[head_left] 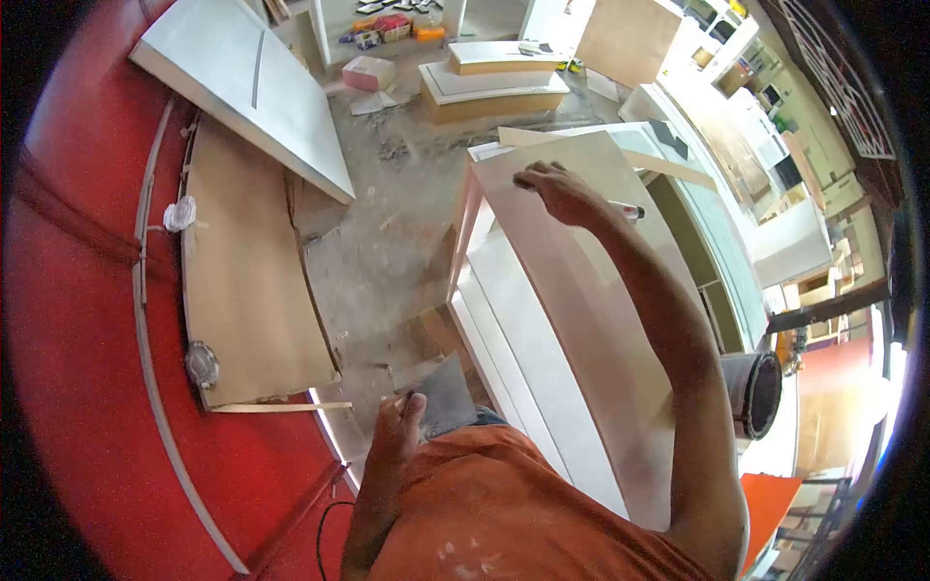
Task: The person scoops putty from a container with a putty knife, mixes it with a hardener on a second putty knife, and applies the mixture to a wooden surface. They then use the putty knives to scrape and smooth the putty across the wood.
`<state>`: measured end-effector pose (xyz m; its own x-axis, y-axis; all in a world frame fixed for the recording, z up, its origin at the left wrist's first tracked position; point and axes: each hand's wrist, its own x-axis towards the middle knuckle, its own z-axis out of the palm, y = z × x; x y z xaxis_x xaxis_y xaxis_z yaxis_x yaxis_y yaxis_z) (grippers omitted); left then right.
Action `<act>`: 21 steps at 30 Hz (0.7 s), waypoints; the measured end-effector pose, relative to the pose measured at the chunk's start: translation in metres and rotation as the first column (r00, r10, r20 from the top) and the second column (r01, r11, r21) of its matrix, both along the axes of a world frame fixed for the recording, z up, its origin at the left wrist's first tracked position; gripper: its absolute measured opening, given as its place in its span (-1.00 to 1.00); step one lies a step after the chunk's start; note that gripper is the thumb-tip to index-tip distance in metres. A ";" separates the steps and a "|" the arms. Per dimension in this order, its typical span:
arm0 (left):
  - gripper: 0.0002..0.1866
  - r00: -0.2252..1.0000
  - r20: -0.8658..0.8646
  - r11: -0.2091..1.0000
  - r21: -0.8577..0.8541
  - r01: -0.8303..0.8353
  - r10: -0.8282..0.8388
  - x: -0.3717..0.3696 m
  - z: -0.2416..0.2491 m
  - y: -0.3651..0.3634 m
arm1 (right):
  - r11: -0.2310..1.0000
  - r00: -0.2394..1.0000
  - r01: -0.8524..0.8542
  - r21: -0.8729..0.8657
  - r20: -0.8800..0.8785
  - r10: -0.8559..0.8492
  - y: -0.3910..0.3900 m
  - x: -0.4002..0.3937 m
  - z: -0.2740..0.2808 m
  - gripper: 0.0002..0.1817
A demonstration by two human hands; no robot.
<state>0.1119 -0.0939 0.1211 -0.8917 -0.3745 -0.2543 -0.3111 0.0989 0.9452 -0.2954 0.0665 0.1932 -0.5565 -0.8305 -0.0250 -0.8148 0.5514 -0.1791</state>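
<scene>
My left hand is low by my waist, closed around a grey, flat-bladed putty knife with its wide blade pointing away from me. My right hand is palm down at the far end of a long brown panel, on it or just above it. Its fingers reach forward, slightly bent, and nothing shows in them. The panel tops a white cabinet-like piece with a recessed side. Beyond my right wrist, partly hidden by it, lies a white tube with a dark end.
To the left, a white panel leans over a brown board by a red wall. White-topped pieces stand on the dusty floor ahead. A cylindrical can is beside my right elbow.
</scene>
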 end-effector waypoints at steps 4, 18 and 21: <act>-0.50 0.979 0.196 0.992 0.097 -0.076 0.056 0.021 -0.018 -0.007 | 0.999 0.993 -0.034 0.033 -0.115 0.038 -0.025 -0.038 -0.023 -0.49; -0.40 0.801 0.343 0.800 0.187 -0.570 0.490 0.040 -0.072 0.015 | 0.993 0.993 -0.117 0.022 -0.027 0.117 -0.020 -0.072 -0.017 -0.54; -0.37 0.808 0.233 0.807 0.123 -0.577 0.542 0.031 -0.047 0.016 | 0.995 0.996 -0.086 0.040 -0.024 0.087 -0.025 -0.090 -0.036 -0.62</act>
<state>0.1431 -0.0776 0.0741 -0.4733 -0.7258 -0.4993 -0.4233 -0.3097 0.8514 -0.3854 0.0418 0.1576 -0.4835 -0.8742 -0.0446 -0.8639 0.4847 -0.1370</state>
